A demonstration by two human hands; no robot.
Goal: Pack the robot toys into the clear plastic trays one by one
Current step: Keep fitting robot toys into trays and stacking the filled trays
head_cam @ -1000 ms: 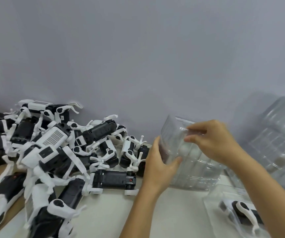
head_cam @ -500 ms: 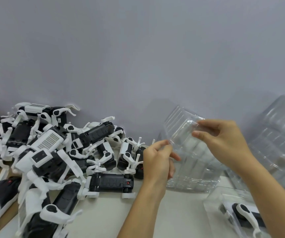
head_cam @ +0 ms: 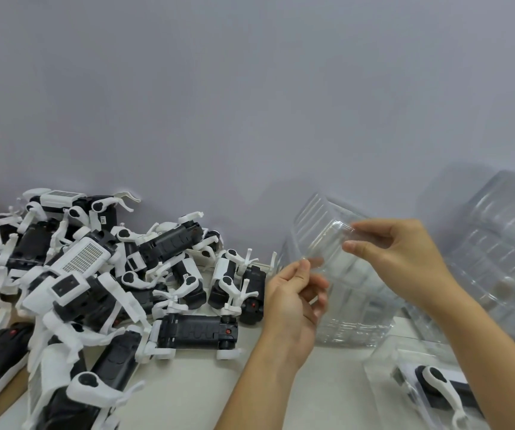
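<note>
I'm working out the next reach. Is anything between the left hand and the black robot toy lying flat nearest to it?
Nothing visible blocks it. The left hand pinches the clear tray with the right hand, so it must let go first. The black robot toy lies just left of it on bare table.

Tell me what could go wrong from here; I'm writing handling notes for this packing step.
1. Both hands, left and right, only pinch the clear tray at its thin edges, so it could slip or buckle.
2. It is held above the tray stack; a drop might knock that over.
3. The toy pile lies tangled, so lifting one toy may drag others along.
</note>
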